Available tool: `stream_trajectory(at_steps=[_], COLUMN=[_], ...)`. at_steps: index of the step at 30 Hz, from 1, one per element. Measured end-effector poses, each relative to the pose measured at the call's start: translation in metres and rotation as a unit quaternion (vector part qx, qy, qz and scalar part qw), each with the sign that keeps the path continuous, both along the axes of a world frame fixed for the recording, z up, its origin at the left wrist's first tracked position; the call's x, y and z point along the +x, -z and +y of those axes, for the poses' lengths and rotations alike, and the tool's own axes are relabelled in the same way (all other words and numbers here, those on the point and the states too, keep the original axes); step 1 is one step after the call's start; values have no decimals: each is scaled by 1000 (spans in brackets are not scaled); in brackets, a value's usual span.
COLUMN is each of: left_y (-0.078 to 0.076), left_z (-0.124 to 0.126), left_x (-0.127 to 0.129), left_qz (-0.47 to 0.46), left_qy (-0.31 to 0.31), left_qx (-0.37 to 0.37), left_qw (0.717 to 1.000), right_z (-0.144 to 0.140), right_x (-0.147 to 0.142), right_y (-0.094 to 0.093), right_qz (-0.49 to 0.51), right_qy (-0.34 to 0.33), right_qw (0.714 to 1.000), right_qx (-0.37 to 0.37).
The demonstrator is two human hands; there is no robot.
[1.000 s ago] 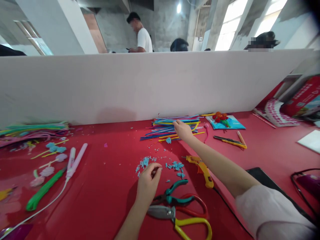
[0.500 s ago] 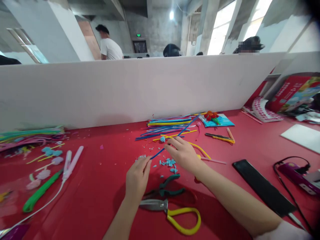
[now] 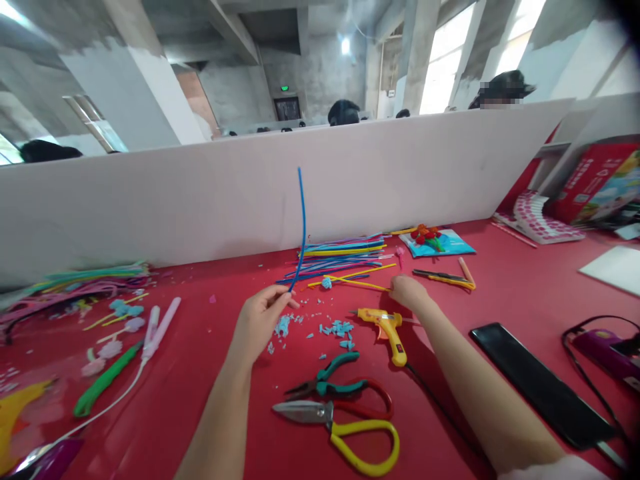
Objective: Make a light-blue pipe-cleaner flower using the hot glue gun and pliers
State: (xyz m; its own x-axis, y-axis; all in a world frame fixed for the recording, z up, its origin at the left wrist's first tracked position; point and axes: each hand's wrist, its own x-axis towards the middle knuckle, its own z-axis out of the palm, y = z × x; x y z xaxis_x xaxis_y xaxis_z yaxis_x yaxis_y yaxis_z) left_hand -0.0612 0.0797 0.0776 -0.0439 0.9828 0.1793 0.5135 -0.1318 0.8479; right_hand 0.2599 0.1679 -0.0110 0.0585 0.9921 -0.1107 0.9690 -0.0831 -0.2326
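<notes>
My left hand (image 3: pixel 263 317) pinches the lower end of a blue pipe cleaner (image 3: pixel 303 227), which stands up with a slight bend in front of the white partition. My right hand (image 3: pixel 407 291) is low over the table with its fingers curled; the fingertips are hidden. A yellow pipe cleaner (image 3: pixel 363 284) runs up to those fingers, but whether they grip it is not clear. Close to its other end lies a small light-blue curled piece (image 3: pixel 327 283). Below my right hand rests a yellow glue gun (image 3: pixel 383 322). Light-blue clippings (image 3: pixel 337 329) are scattered between my hands.
Teal-handled pliers (image 3: pixel 340 385) and large scissors (image 3: pixel 320 412) lie in front. Behind are bundled pipe cleaners (image 3: pixel 345 250) and a yellow cutter (image 3: pixel 445 277). At right lies a black phone-like slab (image 3: pixel 540 383); at left, a pink two-armed corded tool (image 3: pixel 157 327) and a green-handled tool (image 3: pixel 105 380).
My hands have moved apart. The left now holds the blue pipe cleaner upright alone; the right has let it go and moved right to the yellow one. The glue gun is uncovered.
</notes>
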Motion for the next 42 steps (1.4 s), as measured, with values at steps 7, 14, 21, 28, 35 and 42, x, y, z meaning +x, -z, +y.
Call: stream_trajectory(at_steps=[7, 14, 21, 28, 35, 42], left_y=[-24, -16, -20, -18, -10, -6], left_z=[9, 13, 3, 0, 1, -1], left_x=[5, 5, 24, 39, 41, 52], left_qz=[10, 47, -140, -235, -317, -351], left_qy=[-11, 38, 216, 232, 224, 232], left_qx=[30, -48, -220, -238, -269, -302], left_qw=[999, 997, 941, 914, 881, 856], right_z=[8, -2, -69, -89, -89, -94], right_x=[-9, -22, -73, -79, -71, -66], right_y=[1, -27, -83, -101, -111, -113], right_qz=[48, 136, 175, 143, 129, 141], right_qy=[11, -48, -297, -415, -410, -388], right_qw=[996, 956, 869, 793, 797, 813], right_qx=[70, 256, 354, 422, 424, 411])
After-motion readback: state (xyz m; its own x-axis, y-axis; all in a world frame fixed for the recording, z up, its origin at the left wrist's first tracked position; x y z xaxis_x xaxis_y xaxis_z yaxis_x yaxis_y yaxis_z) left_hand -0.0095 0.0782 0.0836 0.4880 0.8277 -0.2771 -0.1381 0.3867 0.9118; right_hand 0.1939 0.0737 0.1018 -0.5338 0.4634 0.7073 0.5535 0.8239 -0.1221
